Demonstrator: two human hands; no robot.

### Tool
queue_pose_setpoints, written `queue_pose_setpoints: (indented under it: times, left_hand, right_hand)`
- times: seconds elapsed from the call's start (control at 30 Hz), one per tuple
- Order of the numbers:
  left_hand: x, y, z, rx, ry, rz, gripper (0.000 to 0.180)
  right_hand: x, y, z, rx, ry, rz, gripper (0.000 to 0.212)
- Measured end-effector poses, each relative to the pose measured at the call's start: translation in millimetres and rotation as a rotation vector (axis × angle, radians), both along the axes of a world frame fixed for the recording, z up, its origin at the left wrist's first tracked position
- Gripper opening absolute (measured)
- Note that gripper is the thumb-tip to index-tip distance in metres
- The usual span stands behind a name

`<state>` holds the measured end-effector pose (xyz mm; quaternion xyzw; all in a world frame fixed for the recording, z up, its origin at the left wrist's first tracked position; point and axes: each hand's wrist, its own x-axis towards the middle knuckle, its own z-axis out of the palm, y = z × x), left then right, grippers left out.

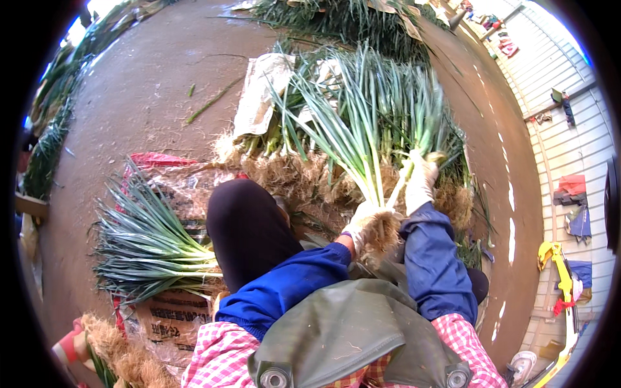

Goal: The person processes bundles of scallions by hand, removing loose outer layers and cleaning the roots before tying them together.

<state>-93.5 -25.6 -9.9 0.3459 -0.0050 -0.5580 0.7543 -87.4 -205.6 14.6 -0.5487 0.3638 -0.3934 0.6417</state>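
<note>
My left hand (363, 223), in a pale work glove, is closed around the root end of several long green onions (363, 139), whose leaves fan out away from me. Just right of it, my right hand (422, 184), gloved too, grips the white-green stem of another green onion near its leaves. That onion's lower stem reaches down to the left hand, and shaggy roots (384, 234) hang below. Behind both hands lies a thick row of green onions (411, 90) with matted tan roots (284, 173) towards me. A trimmed-looking bunch (158, 249) rests left of my knee.
A pale sack (264, 90) lies over part of the row. Printed plastic sheeting (174, 317) spreads under the left bunch. More onions with roots (123, 346) sit at the lower left, and another green heap (323, 19) lies farther back. A yellow-framed object (563, 278) stands at the right wall.
</note>
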Motion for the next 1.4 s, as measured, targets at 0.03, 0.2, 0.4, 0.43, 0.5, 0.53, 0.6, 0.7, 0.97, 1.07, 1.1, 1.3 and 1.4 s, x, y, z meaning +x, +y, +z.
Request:
queue_pose_setpoints:
  times: [0.03, 0.2, 0.4, 0.43, 0.5, 0.53, 0.6, 0.7, 0.97, 1.07, 1.1, 1.3, 1.4]
  left_hand:
    - [-1, -1, -1, -0.070, 0.031, 0.012, 0.019]
    - [-12, -5, -4, 0.181, -0.028, 0.022, 0.018]
    - [-3, 4, -4, 0.273, -0.100, 0.017, 0.018]
    - [-3, 2, -10, 0.263, -0.109, 0.039, 0.020]
    - [-3, -5, -12, 0.239, -0.029, 0.090, 0.011]
    - [-4, -7, -17, 0.245, -0.059, 0.079, 0.010]
    - [-6, -7, -9, 0.243, -0.042, 0.052, 0.011]
    - [1, -1, -18, 0.269, -0.079, 0.030, 0.017]
    - [-3, -9, -23, 0.314, -0.345, 0.100, 0.008]
    - [-2, -10, -36, 0.320, -0.327, 0.176, 0.005]
    - [-4, -12, -34, 0.304, -0.330, 0.146, 0.005]
    - [-6, -17, -64, 0.228, -0.083, 0.286, 0.013]
    - [12, -8, -51, 0.281, -0.136, 0.096, 0.018]
  right_hand:
    - [0, 10, 11, 0.043, 0.001, -0.009, 0.019]
    - [-26, -21, -23, -0.193, 0.402, 0.060, 0.027]
    - [-33, -8, -40, -0.202, 0.298, 0.043, 0.026]
    - [-29, -3, -41, -0.121, 0.183, 0.021, 0.024]
    - [-37, 25, -16, 0.134, 0.032, 0.071, 0.016]
    - [-39, 34, -11, 0.145, -0.013, 0.055, 0.016]
    - [-52, 47, 0, 0.135, -0.070, 0.040, 0.017]
    - [-56, 66, 5, 0.385, -0.084, 0.112, 0.019]
    - [-81, 68, -18, 0.597, -0.325, 0.269, 0.018]
    - [-73, 92, 0, 0.607, -0.142, 0.228, 0.019]
    - [-78, 89, 3, 0.609, -0.161, 0.264, 0.020]
    - [-105, 88, 48, 0.702, -0.342, 0.429, 0.031]
    - [-140, 63, 99, 0.548, -0.254, 0.417, 0.026]
